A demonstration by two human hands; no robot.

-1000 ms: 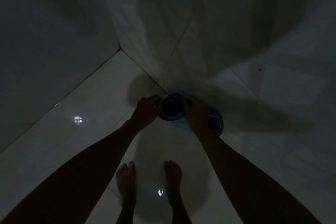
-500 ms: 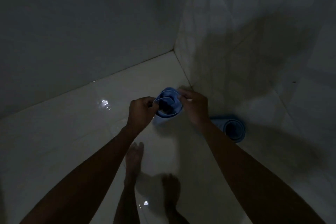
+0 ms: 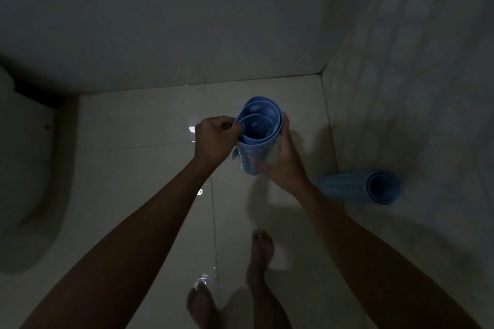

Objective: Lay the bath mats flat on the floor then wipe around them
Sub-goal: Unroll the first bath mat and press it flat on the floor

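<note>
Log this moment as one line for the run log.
phase: unrolling | left hand: pinching roll edge | right hand: gripping rolled mat | second rolled mat: on floor | flat: none

Glossy pale tiled floor [image 3: 149,168]; rolled blue bath mat [image 3: 358,187] lying by right wall; bare feet [image 3: 262,254] standing; toilet base [image 3: 29,195] left.

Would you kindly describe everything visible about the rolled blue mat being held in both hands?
The rolled bath mat is light blue, looks like soft rubber or plastic, and has rows of small bumps outside and pale oval spots inside. It is coiled in loose layers, held roughly upright above the tiled floor with its open end toward the camera. The left hand pinches its rim on one side; the right hand wraps the other side.
</note>
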